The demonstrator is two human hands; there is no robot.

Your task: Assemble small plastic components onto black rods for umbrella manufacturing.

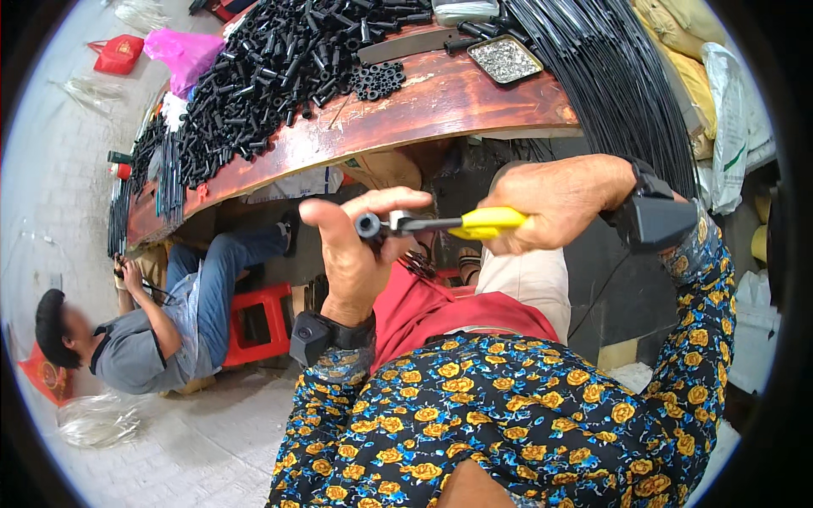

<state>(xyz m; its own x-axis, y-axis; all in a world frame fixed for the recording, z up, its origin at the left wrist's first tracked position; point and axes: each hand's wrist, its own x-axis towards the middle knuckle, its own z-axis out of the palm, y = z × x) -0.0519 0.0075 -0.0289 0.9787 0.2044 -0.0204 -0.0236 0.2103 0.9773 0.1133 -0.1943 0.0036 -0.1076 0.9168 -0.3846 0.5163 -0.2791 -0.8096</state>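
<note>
Pale tiled floor (195, 440) below, worn wooden bench (440, 102) curving across the top. Heaped over the bench's left and middle: short black tubes (262, 68); near its front edge, a small cluster of black washers (378, 80); toward its right end, a shallow metal tray (506, 59) of small silvery parts. Draped over the right end, a thick bundle of long black rods (618, 76). Stacked sacks (720, 93) at far right.

Under the bench's front edge, held in mid-air over the lap: left hand (351, 254) raised, fingers (398, 201) curled and clamped on a small black tube piece (367, 225), thumb up beside it. Right hand (559, 199) wrapped shut around yellow-handled pliers (461, 224), tool tip touching the tube piece. Black wrist devices on both arms, floral sleeves (508, 406) filling the lower view.

At lower left, another person (144, 339) in grey shirt and jeans, leaning beside a red plastic stool (258, 317), hands busy near the bench's left end. Pink bag (182, 51) and red bag (118, 52) at upper left.
</note>
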